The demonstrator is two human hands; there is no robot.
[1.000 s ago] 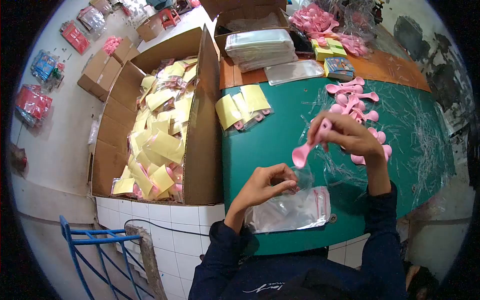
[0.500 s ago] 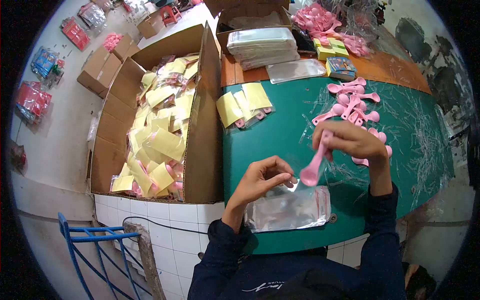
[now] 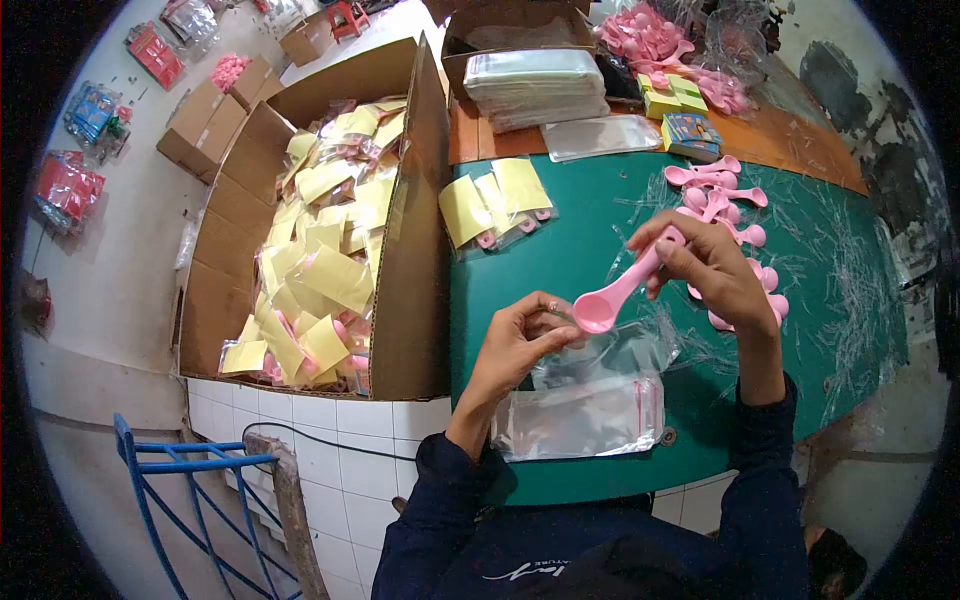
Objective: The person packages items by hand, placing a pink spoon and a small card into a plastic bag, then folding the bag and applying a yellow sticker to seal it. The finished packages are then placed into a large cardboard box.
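My right hand (image 3: 708,268) grips a pink measuring spoon (image 3: 622,290) by its handle, with the round bowl pointing left. Just left of that bowl is my left hand (image 3: 522,343), its thumb and fingers pinched on the edge of a clear plastic bag (image 3: 622,352). This bag spreads out below the spoon, which appears to be outside it. Nearer my body, a stack of clear bags (image 3: 578,420) with red lines at one end lies on the green table (image 3: 540,285). Several loose pink spoons (image 3: 715,180) are piled beyond my right hand.
Packed bags with yellow cards (image 3: 495,203) lie at the table's left. A big cardboard box (image 3: 415,230) beside it holds many more. At the back are stacked clear bags (image 3: 535,85), small card stacks (image 3: 690,135) and more pink spoons (image 3: 640,35). Plastic scraps (image 3: 830,260) litter the right side.
The spoon in my right hand has moved up and left, and its bowl is now beside my left fingertips. A clear bag now shows spread under it, above the stack.
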